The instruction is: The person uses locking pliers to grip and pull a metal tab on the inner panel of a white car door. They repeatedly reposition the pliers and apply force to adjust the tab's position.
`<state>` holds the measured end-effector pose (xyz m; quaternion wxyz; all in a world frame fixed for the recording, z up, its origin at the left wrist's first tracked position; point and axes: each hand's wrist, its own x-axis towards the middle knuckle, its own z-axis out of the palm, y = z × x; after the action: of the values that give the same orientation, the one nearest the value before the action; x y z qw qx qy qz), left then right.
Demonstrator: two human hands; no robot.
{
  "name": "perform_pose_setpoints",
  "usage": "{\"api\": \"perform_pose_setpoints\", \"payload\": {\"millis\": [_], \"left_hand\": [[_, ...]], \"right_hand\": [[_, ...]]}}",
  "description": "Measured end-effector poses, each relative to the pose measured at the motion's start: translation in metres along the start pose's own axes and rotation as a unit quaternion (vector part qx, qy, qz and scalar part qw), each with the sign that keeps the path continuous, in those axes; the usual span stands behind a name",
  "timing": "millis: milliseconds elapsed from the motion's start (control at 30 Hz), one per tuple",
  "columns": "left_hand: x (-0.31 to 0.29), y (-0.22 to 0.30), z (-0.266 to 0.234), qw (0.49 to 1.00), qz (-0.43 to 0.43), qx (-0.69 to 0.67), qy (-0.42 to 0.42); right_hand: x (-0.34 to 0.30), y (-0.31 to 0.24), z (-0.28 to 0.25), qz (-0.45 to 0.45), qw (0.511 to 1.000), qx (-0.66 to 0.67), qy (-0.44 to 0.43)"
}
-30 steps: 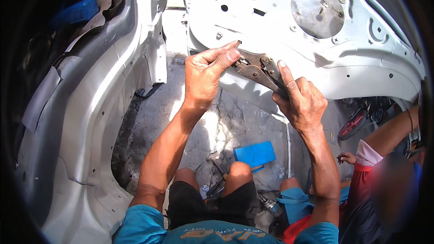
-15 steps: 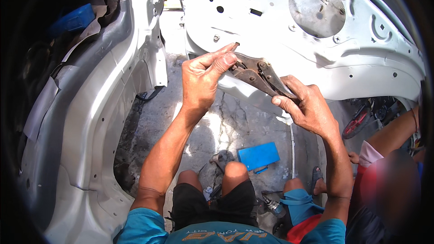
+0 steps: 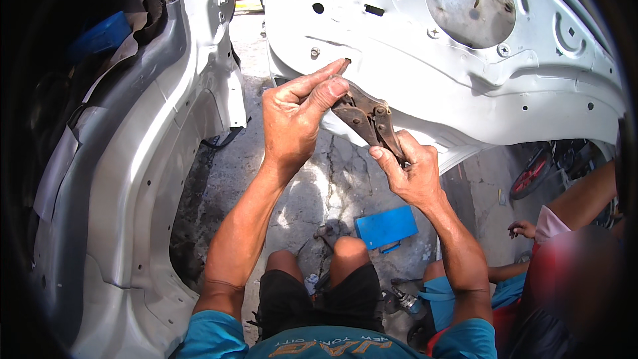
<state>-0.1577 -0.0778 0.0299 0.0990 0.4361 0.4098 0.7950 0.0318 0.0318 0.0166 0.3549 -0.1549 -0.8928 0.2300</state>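
Dark, worn locking pliers (image 3: 364, 116) slant across the lower edge of a white car door panel (image 3: 399, 80). My right hand (image 3: 415, 169) is closed around their handles, thumb on the near side. At the jaw end, my left hand (image 3: 292, 123) is closed, thumb pressed against the pliers' head. Its index fingertip points up at a small dark hole in the panel. The jaws are mostly hidden behind my left fingers, so I cannot tell what they bite on.
On the left runs the silver-white car body frame (image 3: 126, 179). A blue box (image 3: 385, 227) lies on the concrete floor (image 3: 332, 176) beyond my knees, with a power tool (image 3: 407, 302) nearby. Another person's hand (image 3: 522, 229) and red-clad body are close at the right.
My right hand has swung the pliers' handles down and to the left, so the pliers stand steeper. My left hand stays almost in place. The other person's hand has moved slightly.
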Motion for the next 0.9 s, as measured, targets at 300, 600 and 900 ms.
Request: {"api": "perform_pose_setpoints", "payload": {"millis": [300, 600, 900], "left_hand": [[0.003, 0.0, -0.002, 1.0, -0.007, 0.005, -0.002], [0.004, 0.002, -0.004, 0.999, -0.004, 0.032, -0.007], [0.007, 0.007, -0.006, 0.999, -0.027, 0.021, -0.023]], "right_hand": [[-0.005, 0.005, 0.04, 0.018, 0.997, 0.061, 0.05], [-0.004, 0.015, 0.088, 0.046, 0.98, 0.179, 0.074], [0.002, 0.019, 0.121, 0.024, 0.969, 0.228, 0.092]]}}
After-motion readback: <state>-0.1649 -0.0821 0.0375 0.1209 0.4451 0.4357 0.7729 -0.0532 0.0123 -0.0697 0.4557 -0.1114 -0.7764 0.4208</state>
